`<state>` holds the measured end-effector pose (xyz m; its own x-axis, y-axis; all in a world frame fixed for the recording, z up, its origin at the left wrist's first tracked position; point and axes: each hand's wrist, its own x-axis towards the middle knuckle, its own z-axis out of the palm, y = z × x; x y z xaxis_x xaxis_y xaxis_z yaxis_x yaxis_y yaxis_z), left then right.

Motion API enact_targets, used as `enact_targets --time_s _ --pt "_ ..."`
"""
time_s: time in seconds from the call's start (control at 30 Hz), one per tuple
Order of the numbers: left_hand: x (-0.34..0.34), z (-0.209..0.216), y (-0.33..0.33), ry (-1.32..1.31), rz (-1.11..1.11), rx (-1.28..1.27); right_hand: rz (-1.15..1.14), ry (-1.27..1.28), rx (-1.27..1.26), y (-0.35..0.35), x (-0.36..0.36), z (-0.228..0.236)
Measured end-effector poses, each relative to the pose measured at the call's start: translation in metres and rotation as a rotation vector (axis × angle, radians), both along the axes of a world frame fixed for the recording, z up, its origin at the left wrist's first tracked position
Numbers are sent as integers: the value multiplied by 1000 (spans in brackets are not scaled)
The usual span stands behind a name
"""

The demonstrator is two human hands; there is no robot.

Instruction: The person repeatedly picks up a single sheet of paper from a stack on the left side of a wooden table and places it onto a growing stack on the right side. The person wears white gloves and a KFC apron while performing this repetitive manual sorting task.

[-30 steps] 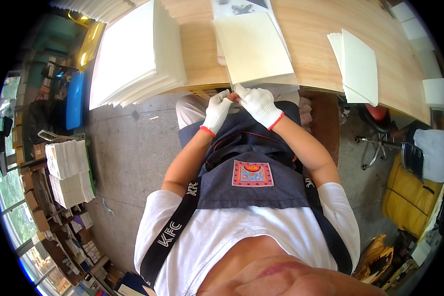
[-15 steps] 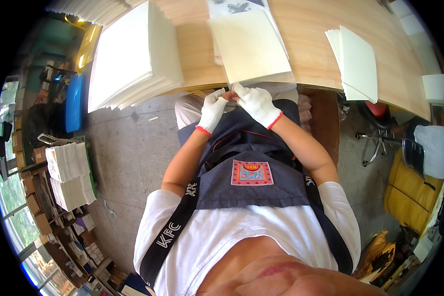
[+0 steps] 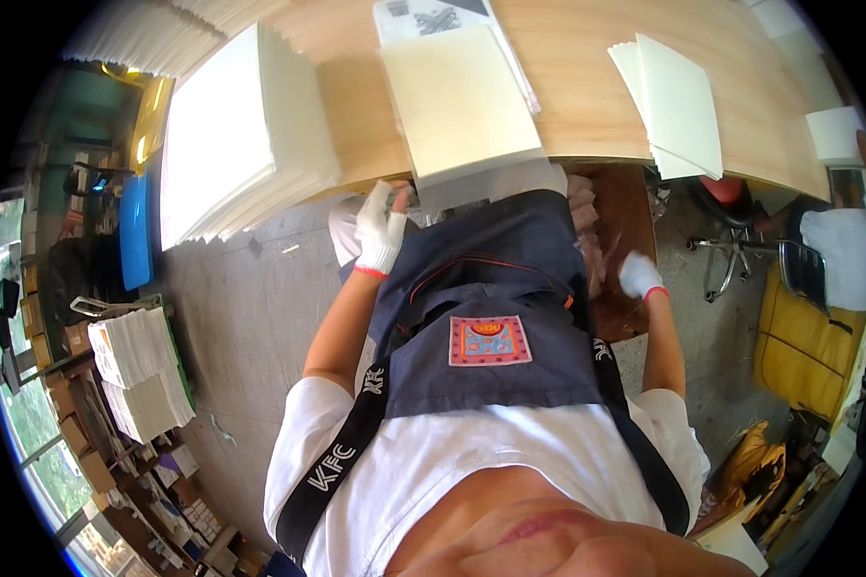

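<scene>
My left hand, in a white glove with a red cuff and bare fingertips, is at the table's front edge. Its fingers point up and apart, with nothing visible in them. Just right of it lies a pile of cream sheets; a translucent sheet sticks out beneath, over the edge. My right hand, also gloved, is low at my right side, beside a brown surface with crumpled pinkish wrapping. Motion smears its fingers, so whether it holds anything is unclear.
A tall stack of white sheets stands on the wooden table at left, a smaller fanned stack at right. Paper bundles sit on a cart at left. A wheeled chair and yellow padding are at right.
My hands have come apart from where they met at the pile's front edge. The left has moved a little left; the right has swung down and right. The view has shifted slightly.
</scene>
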<state>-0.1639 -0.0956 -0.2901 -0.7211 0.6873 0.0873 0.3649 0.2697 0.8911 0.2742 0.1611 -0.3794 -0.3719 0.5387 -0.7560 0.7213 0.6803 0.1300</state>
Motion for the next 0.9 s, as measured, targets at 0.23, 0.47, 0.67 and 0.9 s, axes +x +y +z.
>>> enact_targets --time_s 0.23,0.47,0.67,0.9 --pt "-6 16 41 1131 -152 228 60 1215 427 -14 -169 121" --pt "-10 18 20 835 -261 80 397 1517 408 -13 -240 109" --pt "6 -35 27 -158 340 307 -160 1427 461 -44 -258 98" --pt "12 12 26 -638 155 331 -729 1152 -312 -34 -240 107"
